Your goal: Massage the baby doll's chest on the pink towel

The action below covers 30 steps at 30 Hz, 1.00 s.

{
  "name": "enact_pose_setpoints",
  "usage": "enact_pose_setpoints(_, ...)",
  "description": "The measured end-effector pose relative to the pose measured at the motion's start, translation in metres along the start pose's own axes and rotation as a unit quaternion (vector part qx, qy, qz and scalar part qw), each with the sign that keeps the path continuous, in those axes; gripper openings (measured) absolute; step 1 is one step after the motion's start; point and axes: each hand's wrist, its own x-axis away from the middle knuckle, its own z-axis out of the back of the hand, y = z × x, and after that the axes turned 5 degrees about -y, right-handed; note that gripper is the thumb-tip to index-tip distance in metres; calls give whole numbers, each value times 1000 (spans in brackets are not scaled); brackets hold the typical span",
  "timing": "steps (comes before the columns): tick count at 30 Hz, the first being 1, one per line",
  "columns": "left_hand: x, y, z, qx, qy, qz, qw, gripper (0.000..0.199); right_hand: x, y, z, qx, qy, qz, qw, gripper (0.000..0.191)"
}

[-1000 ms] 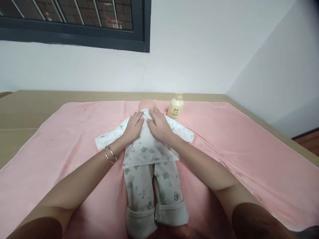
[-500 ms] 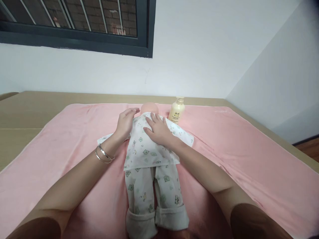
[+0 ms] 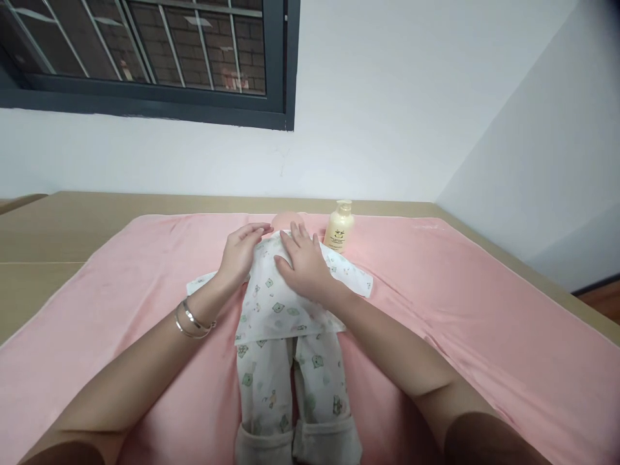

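Observation:
A doll lies on a pink blanket, dressed in a white printed top and matching trousers with rolled cuffs. Part of its round head shows beyond the collar. My right hand rests flat on the upper part of the top with its fingers spread. At the doll's left shoulder side in view, my left hand is on edge beside the top, fingers stretched toward the head, holding nothing. Both sleeves of the top lie stretched out to the sides.
A cream pump bottle stands on the blanket just right of the doll's head. The blanket covers a wooden surface that meets a white wall. A dark-framed barred window is at the upper left.
The view has tilted up slightly, so the scene sits lower in the picture. Both hands stay at about the same places on and beside the top.

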Motion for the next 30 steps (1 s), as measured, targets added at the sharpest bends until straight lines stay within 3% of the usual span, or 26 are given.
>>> enact_pose_setpoints(4, 11, 2, -3, -17, 29, -58, 998, 20, 1, 3, -1, 18, -51, 14, 998, 57)
enact_pose_setpoints(7, 16, 1, -8, -11, 46, -63, 997, 17, -2, 9, 9, 10, -85, 21, 996, 53)
enact_pose_setpoints(9, 16, 1, -16, 5, 46, -49, 998, 16, -6, 15, 23, -19, -57, 16, 998, 49)
enact_pose_setpoints(12, 5, 3, -38, 66, 10, -14, 998, 19, -14, 31, 49, -74, 42, -14, 996, 51)
enact_pose_setpoints(17, -32, 23, -84, 215, -83, 130, 965, 37, -32, 81, 70, -51, 197, -65, 977, 56)
enact_pose_setpoints(20, -54, 38, -103, 246, -142, 173, 943, 61, -39, 104, 69, -5, 188, -70, 980, 57)
enact_pose_setpoints(23, -73, 43, -117, 246, -163, 184, 938, 76, -43, 112, 67, 25, 156, -53, 986, 58)
enact_pose_setpoints(30, -108, 20, -137, 327, -145, 223, 907, 76, -48, 125, 58, 87, 184, -74, 976, 63)
